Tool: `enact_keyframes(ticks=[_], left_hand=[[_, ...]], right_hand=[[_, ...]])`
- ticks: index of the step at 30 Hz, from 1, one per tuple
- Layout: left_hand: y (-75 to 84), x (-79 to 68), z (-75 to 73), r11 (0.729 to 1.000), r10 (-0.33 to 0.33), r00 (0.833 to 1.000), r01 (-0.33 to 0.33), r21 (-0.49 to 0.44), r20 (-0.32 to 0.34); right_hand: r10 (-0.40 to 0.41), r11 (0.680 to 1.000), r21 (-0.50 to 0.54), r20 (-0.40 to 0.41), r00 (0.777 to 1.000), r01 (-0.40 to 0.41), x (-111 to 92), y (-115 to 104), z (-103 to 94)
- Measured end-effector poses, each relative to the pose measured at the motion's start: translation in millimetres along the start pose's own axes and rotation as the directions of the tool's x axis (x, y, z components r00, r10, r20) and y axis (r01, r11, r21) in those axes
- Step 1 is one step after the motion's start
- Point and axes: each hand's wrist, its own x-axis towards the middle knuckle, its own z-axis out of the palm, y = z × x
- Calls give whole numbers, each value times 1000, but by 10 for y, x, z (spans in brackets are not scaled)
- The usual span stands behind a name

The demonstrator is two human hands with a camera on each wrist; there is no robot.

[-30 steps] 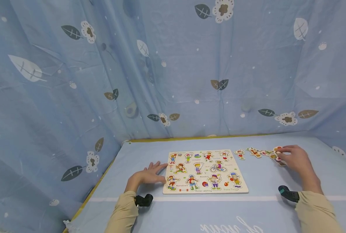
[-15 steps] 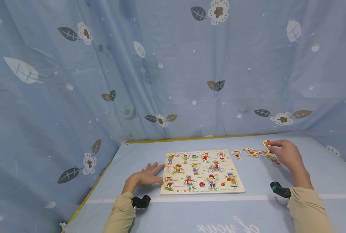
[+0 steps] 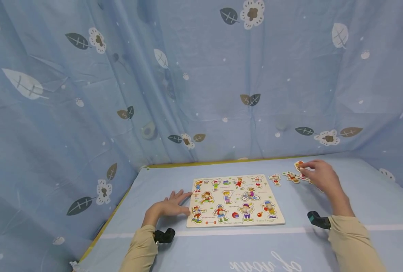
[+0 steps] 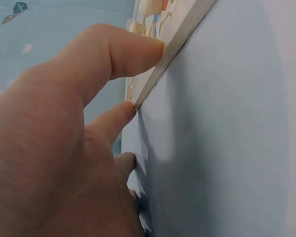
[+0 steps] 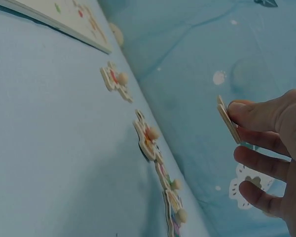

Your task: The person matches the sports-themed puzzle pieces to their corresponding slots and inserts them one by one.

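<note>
Spread fingers (image 4: 119, 121) of the left hand (image 3: 170, 205) touch the left edge of the board (image 3: 218, 196). A narrow strip of cloth (image 3: 205, 249) parts its right edge from the loose pieces (image 3: 291, 177). Above these, the right hand (image 3: 323, 177) pinches one piece (image 3: 298, 164), raised off the cloth, which widens nearside.

Loose pieces (image 3: 291, 177) lie low between right hand (image 3: 325, 178) and puzzle board (image 3: 218, 198), free air above.

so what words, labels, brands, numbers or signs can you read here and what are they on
"Skateboard": puzzle board
"Roller-skating": same board
"Table Tennis": same board
"Baseball": same board
"Volleyball": same board
"of your", apparently flipped: tablecloth
Other board print: too small or blurred
</note>
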Motion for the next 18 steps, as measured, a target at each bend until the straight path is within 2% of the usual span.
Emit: enact_keyframes(ticks=[11,18], left_hand=[[-3,-5,29,1000,-24,1000,24,-2,10],[29,21,-3,1000,-17,1000,17,9,9]], right_hand=[[-48,998,-49,36,998,50,29,-230,148],[-74,994,-76,25,997,76,59,-387,184]])
